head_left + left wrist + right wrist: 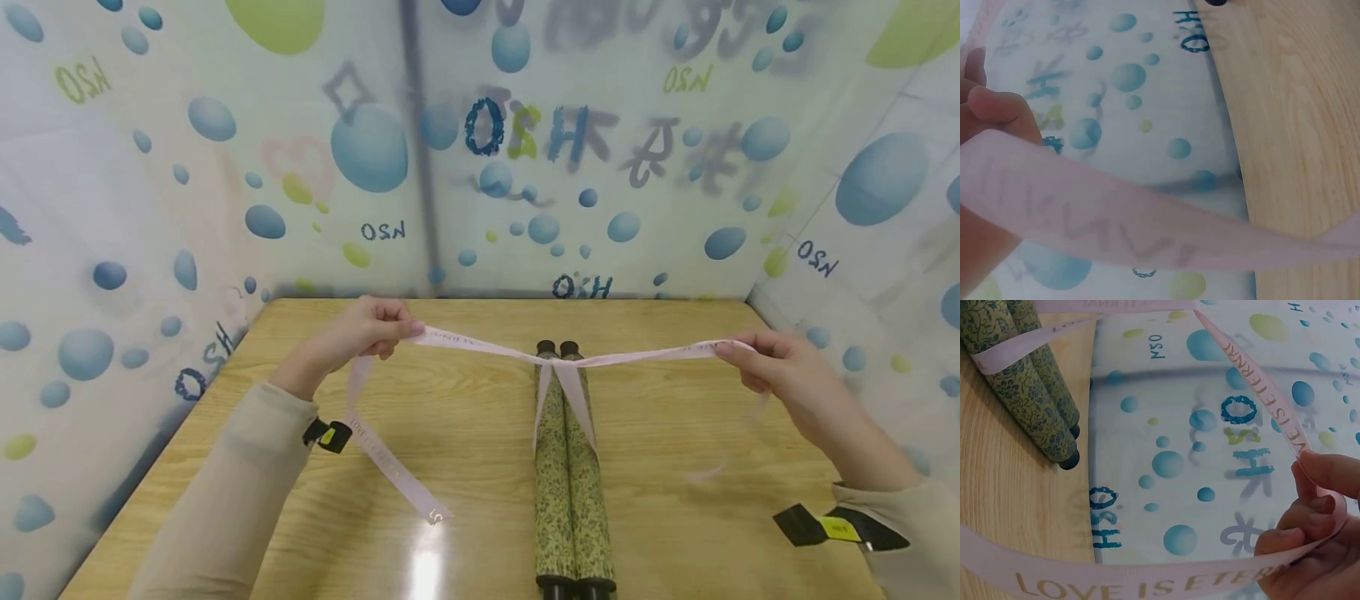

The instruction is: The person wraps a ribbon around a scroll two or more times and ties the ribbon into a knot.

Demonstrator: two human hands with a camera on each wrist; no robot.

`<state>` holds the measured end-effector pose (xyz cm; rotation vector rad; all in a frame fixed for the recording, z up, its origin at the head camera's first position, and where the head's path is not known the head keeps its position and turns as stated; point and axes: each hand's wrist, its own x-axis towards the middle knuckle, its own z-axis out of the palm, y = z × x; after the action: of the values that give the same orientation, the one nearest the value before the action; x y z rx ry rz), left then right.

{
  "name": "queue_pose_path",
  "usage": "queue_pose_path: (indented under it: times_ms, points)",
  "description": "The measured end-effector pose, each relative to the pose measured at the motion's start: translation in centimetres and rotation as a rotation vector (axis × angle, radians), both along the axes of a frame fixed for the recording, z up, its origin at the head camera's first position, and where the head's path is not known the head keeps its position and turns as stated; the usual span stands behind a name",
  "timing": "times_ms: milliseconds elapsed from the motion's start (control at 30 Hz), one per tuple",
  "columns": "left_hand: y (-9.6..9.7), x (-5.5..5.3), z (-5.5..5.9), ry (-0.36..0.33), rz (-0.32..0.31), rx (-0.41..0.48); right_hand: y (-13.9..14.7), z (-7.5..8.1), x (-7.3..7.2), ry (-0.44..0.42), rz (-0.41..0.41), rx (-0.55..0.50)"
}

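Note:
Two scrolls, rolled in green floral cloth with black end knobs, lie side by side on the table. A pale pink ribbon crosses near their far ends, with bands of it slanting down over both rolls. My left hand pinches one length out to the left, its tail hanging down toward the tabletop. On the other side, my right hand pinches the opposite length, stretched nearly straight. Gold lettering runs along the ribbon in the right wrist view, where part loops behind the curled fingers.
A wooden table carries the scrolls. Around its back and sides hangs a pale sheet printed with blue and green drops and letters. Each wrist wears a black band with a yellow patch.

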<state>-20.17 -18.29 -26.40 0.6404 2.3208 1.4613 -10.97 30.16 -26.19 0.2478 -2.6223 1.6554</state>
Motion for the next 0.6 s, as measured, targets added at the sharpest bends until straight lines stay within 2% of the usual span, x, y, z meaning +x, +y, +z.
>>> queue_pose_path:
  times_ms: [200, 367, 600]
  points:
    - [-1.1, 0.1, -1.3, -0.003, -0.002, -0.015, 1.7, -1.3, 0.4, -0.034, -0.038, -0.001]
    - [-2.0, 0.4, -2.3, -0.013, 0.025, -0.034, 3.1, -2.3, 0.8, -0.082, -0.058, -0.018]
    - [-3.4, 0.7, -3.7, -0.029, 0.06, -0.027, 5.1, -4.0, 1.4, -0.102, -0.106, -0.112]
